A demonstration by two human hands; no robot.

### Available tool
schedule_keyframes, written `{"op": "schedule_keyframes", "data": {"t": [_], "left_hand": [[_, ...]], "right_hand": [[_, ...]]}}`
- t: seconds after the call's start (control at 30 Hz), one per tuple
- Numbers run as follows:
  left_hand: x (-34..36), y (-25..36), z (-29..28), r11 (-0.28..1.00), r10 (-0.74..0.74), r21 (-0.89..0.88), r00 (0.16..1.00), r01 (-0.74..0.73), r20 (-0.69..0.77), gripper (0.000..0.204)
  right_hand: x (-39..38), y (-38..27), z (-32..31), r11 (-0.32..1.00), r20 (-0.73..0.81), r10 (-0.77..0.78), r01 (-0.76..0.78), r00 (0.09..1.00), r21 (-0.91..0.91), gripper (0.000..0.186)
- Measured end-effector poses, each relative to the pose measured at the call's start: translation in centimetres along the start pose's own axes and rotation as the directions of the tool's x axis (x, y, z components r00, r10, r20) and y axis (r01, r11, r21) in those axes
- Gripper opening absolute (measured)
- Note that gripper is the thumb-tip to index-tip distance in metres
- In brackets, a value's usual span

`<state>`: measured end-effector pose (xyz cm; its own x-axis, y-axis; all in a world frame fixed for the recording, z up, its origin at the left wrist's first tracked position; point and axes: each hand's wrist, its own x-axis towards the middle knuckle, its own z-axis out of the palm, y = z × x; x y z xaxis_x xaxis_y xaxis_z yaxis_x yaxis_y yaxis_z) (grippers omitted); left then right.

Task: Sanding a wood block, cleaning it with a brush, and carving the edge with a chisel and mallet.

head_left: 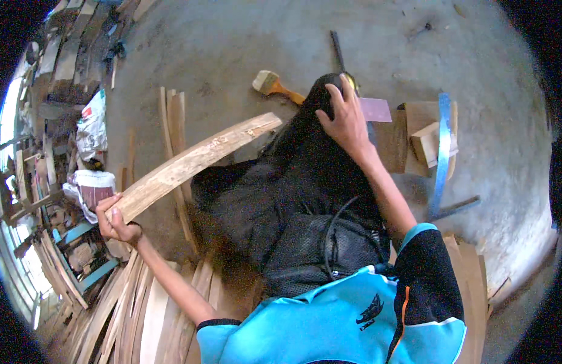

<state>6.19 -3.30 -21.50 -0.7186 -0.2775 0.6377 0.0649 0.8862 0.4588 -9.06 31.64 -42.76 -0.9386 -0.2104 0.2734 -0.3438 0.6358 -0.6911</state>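
My left hand point(116, 221) grips the near end of a long, flat wooden strip point(196, 161) with a slight curve and rough patches on its face. The strip slants up to the right, its far end beside my dark-clothed leg point(317, 127). Over the knee, my right hand point(349, 121) has its fingers spread and holds nothing. Just past those fingertips, a small yellowish round thing point(352, 83) is partly hidden. A pink rectangular sheet point(375, 110) lies to the right of this hand. Left of the knee rests a brush point(278, 88) with an orange-brown handle and pale bristles.
At right are a wooden block point(426, 145), a blue flat strip point(440, 164) and a dark bar point(457, 207). A thin black rod point(336, 50) lies beyond the knee. Wooden strips point(129, 309) pile up at lower left, near a white sack point(93, 127) and a tub point(96, 188).
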Motion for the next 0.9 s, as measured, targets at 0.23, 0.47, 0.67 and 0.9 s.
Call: {"op": "schedule_keyframes", "data": {"t": [0.23,0.47,0.67,0.9], "left_hand": [[0.2,-0.1,0.6,0.998,0.027,-0.052,0.998,-0.024,0.049,0.028],[0.5,1.8,1.3,0.999,0.038,-0.012,0.999,-0.038,0.031,0.030],[1.0,1.6,1.9,0.998,0.056,-0.012,0.997,-0.056,0.050,0.031],[0.7,1.1,0.5,0.990,0.119,-0.080,0.989,-0.113,0.082,0.032]], "right_hand": [[-2.2,0.1,-3.1,0.977,0.245,0.099,-0.047,0.965,-0.210,0.077],[-1.2,0.8,-5.5,0.955,0.128,0.128,-0.157,0.984,0.253,0.060],[-1.9,-2.0,-5.3,0.999,0.192,-0.012,0.003,0.981,0.044,0.026],[2.9,-8.3,-4.1,0.861,0.396,-0.205,-0.027,0.895,0.507,0.043]]}}
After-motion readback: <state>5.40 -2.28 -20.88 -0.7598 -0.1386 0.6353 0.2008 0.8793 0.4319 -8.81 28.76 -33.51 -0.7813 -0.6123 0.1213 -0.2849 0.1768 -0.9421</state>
